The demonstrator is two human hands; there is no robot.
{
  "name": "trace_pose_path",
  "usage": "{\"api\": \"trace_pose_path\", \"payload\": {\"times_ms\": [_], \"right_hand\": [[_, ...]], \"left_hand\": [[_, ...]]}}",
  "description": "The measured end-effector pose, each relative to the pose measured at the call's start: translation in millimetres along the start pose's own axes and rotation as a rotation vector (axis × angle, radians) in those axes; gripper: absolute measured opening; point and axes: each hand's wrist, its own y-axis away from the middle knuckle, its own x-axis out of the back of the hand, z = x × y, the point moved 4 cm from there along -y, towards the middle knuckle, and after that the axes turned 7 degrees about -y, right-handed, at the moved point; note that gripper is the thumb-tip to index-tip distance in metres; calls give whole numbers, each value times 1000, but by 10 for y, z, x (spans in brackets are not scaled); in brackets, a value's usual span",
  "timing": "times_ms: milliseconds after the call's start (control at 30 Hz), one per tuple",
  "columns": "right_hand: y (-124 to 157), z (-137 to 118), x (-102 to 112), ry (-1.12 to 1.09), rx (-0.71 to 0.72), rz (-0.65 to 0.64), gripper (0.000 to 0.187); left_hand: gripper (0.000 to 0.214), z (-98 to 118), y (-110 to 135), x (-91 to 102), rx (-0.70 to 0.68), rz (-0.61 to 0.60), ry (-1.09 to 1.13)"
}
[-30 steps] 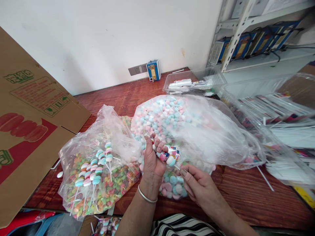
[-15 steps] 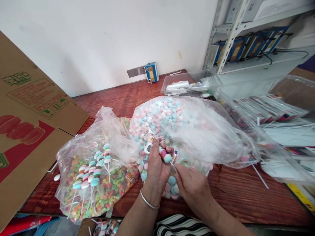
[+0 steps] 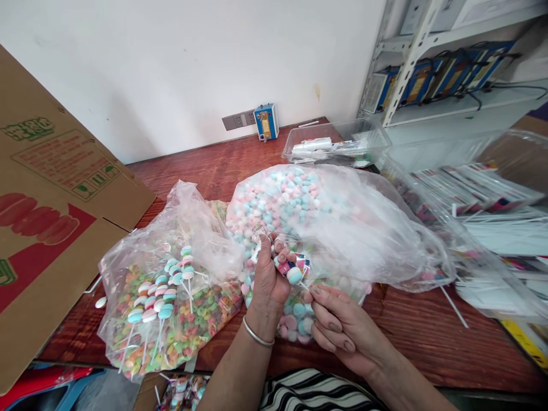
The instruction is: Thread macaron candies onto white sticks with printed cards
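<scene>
My left hand (image 3: 266, 279) is closed round a small printed wrapper with a candy stick (image 3: 289, 270) of pink, white and blue discs poking out of it. My right hand (image 3: 338, 325) pinches the thin white stick end just below the blue disc. Both hands hover over a big clear bag of pink and blue candies (image 3: 299, 211). To the left lies a clear bag of coloured ring candies (image 3: 188, 314), with several finished candy sticks (image 3: 165, 294) lying on top of it.
A brown cardboard box (image 3: 55, 217) leans at the left. A clear plastic tray (image 3: 338, 142) stands at the back of the red wooden table (image 3: 222, 165). Bags of wrappers and white sticks (image 3: 492, 222) lie at the right, under metal shelving (image 3: 428, 51).
My right hand has dropped slightly and shifted its pinch to the stick's end. The left hand holds the wrapped candy stick in about the same spot.
</scene>
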Motion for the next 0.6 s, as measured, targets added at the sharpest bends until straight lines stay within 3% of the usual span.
{"api": "trace_pose_path", "payload": {"times_ms": [67,200,267,333,500,600], "right_hand": [[-24,-5,13,165,89,50,31],[-25,-132,23,878,558,213,25],[-19,-172,14,1062,696,244,23],[-48,-185,50,991,642,237,25],[-123,-80,142,391,227,133,32],[-93,-33,149,400,178,114,32]], "left_hand": [[19,-55,11,6,-10,47,-45],[15,-161,62,17,-46,126,-140],[18,-202,91,32,-44,133,-167],[21,-224,108,54,-24,128,-169],[21,-150,68,103,29,134,-137],[16,-33,24,96,-36,165,-125]]}}
